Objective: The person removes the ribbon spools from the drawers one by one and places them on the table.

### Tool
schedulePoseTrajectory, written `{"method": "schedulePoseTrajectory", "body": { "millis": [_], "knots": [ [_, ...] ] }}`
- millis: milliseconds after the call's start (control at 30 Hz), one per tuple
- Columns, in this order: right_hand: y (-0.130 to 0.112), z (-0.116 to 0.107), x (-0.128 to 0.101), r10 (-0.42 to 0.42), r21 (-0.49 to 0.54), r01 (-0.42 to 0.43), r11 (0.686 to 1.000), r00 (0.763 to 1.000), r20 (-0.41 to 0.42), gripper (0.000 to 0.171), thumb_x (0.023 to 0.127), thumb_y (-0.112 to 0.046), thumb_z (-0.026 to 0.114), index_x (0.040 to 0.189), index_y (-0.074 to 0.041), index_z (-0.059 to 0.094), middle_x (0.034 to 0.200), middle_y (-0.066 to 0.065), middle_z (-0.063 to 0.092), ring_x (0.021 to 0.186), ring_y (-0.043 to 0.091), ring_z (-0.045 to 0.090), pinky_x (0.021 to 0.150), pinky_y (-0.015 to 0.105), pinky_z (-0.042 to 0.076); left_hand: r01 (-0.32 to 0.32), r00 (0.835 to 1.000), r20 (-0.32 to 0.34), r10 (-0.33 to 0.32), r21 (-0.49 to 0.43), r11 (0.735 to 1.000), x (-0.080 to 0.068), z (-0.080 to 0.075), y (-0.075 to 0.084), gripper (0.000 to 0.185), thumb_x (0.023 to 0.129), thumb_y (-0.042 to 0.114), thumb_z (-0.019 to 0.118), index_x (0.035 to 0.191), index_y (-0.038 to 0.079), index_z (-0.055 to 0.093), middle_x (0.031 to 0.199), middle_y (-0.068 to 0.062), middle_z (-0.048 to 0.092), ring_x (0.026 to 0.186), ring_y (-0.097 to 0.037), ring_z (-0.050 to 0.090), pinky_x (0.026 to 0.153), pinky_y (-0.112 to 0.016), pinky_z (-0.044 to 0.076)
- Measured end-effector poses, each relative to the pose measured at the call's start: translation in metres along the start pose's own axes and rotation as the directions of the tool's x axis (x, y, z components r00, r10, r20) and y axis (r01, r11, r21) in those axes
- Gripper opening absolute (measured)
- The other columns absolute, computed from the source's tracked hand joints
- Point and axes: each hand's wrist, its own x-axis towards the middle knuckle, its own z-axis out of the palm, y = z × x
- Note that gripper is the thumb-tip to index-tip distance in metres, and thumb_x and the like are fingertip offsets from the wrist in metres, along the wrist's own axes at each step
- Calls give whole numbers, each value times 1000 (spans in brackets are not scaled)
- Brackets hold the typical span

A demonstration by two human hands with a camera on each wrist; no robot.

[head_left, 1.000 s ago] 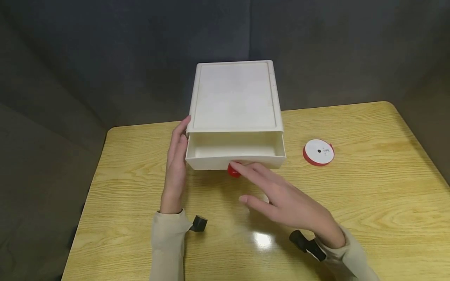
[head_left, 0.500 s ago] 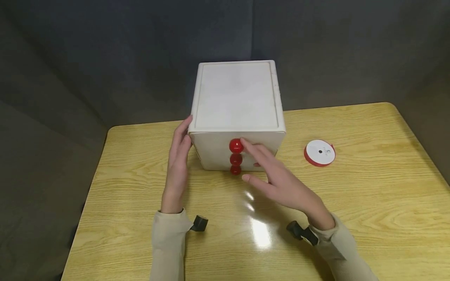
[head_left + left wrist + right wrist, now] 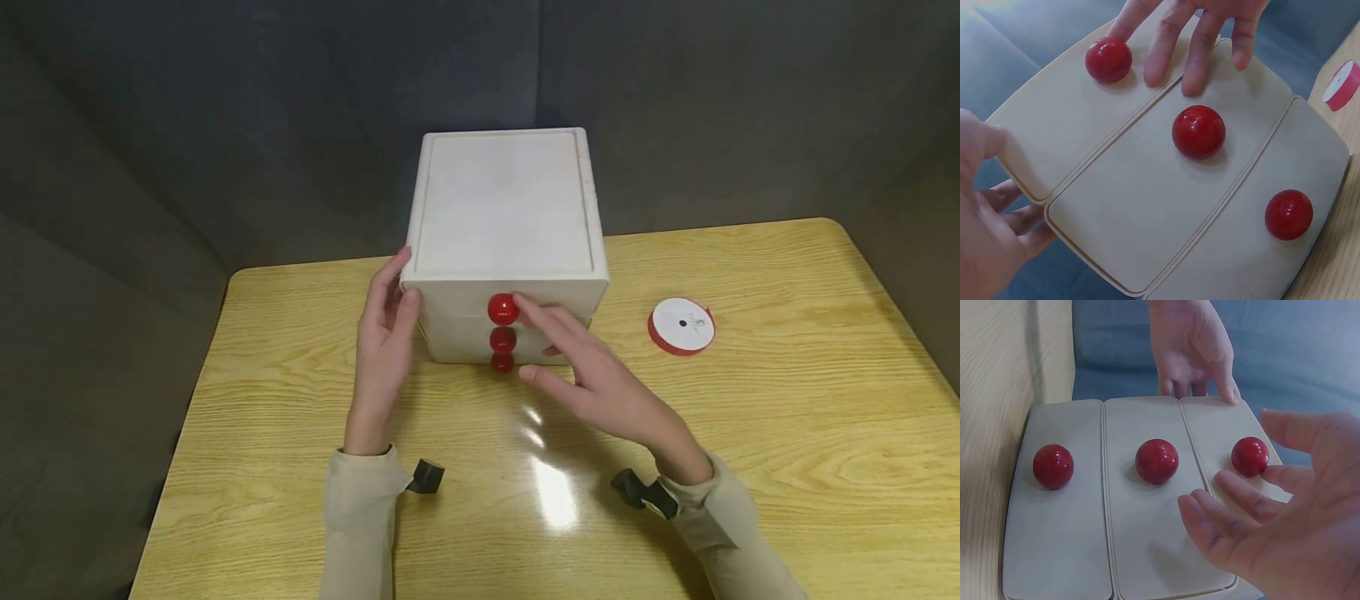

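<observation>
A white drawer unit (image 3: 506, 204) stands on the table with its three drawers closed, each bearing a round red knob. My left hand (image 3: 381, 350) lies along the unit's left side, fingers behind the edge, while its thumb (image 3: 988, 140) rests on the front corner of the top drawer (image 3: 1054, 119). With fingers spread, my right hand (image 3: 600, 383) touches the drawer fronts; its index fingertip is beside the top knob (image 3: 503, 309). Below that sit the middle knob (image 3: 1157, 461) and the bottom knob (image 3: 1054, 467). Neither hand grips a knob.
A spool of red ribbon (image 3: 682, 325) with a white face lies to the right of the unit on the wooden table (image 3: 810, 400). A dark curtain (image 3: 300, 125) hangs behind. Black wrist cameras stick out from both sleeves.
The top drawer, pulled out a second ago, has slid in under my right hand, which moved slightly away from me. My left thumb has shifted onto the front corner.
</observation>
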Motion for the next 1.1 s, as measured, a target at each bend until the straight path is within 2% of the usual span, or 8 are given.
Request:
{"method": "schedulePoseTrajectory", "body": {
  "millis": [200, 400, 633, 733, 867, 967, 1100],
  "knots": [
    [0, 2, 3, -2, 54, 2, 999, 1000, -1, 77, 102, -18, 67, 166, -19, 24, 152, 5, 46, 133, 28, 52, 100, 42, 52, -37, 999, -15, 38, 34, 999, -1, 0, 0, 44, 109, 5, 50, 152, 1, 45, 160, -9, 43, 148, -21, 39, 120, -37, 31],
    [2, 2, 2, -13, 72, 14, 997, 1000, -11, 74, 102, -14, 66, 165, -19, 27, 149, 5, 51, 134, 26, 51, 99, 39, 53, -27, 1000, -10, 28, 31, 999, -1, 0, 1, 45, 108, 4, 52, 151, 0, 45, 161, -9, 42, 148, -22, 39, 121, -38, 30],
    [5, 3, 3, -1, 116, 3, 993, 1000, -14, 72, 101, -10, 66, 163, -18, 31, 139, 9, 60, 125, 25, 59, 98, 48, 53, 3, 1000, -3, -3, 8, 1000, -1, 1, 3, 47, 109, 9, 51, 154, 4, 42, 162, -5, 40, 148, -20, 38, 120, -37, 31],
    [6, 5, 4, 43, 118, -40, 992, 999, -24, 59, 102, -12, 65, 155, -12, 39, 129, 11, 65, 114, 24, 64, 96, 48, 54, -6, 1000, 6, 6, 2, 1000, -1, 1, 2, 49, 108, 8, 53, 155, 5, 41, 161, -6, 40, 148, -20, 39, 121, -37, 30],
    [7, 7, 5, 95, 85, -92, 992, 995, -25, 42, 103, -14, 63, 142, -7, 49, 116, 11, 69, 103, 19, 66, 89, 44, 55, -23, 1000, 18, 23, -7, 1000, 0, 0, 0, 51, 107, 6, 55, 156, 6, 39, 161, -7, 41, 147, -20, 39, 121, -38, 29],
    [10, 9, 6, 102, 67, -102, 993, 995, -6, 42, 103, -14, 64, 142, -7, 52, 116, 12, 69, 103, 20, 67, 87, 42, 56, -28, 999, 24, 28, -10, 1000, 1, 0, -1, 52, 107, 6, 56, 156, 6, 40, 161, -8, 41, 147, -21, 39, 121, -39, 30],
    [15, 12, 8, 102, 62, -104, 993, 994, 41, 47, 103, -15, 64, 147, -4, 50, 123, 15, 68, 106, 25, 67, 88, 44, 57, -23, 999, 29, 24, -22, 999, 1, 0, -1, 52, 106, 7, 57, 156, 6, 40, 161, -7, 40, 147, -21, 39, 121, -39, 29]
  ]
}}
